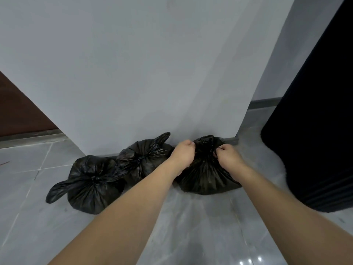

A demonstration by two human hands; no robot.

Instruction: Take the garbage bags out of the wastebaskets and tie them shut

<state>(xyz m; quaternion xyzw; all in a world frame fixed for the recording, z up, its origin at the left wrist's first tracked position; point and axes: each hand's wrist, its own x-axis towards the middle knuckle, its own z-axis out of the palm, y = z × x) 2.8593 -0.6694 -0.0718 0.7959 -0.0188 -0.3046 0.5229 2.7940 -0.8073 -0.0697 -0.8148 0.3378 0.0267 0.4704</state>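
Observation:
Three black garbage bags lie in a row on the grey tiled floor against the white wall. The left bag [89,188] and the middle bag [145,157] are knotted at the top, with loose ears sticking out. The right bag [206,175] has its mouth gathered between my hands. My left hand [183,154] grips the gathered plastic on its left side. My right hand [229,156] grips the plastic on its right side. Both fists sit close together at the top of that bag.
A tall dark object [321,131] stands on the floor at the right, close to the right bag. The white wall [133,73] has a corner just behind the bags. A brown door [17,111] and its threshold are at the far left.

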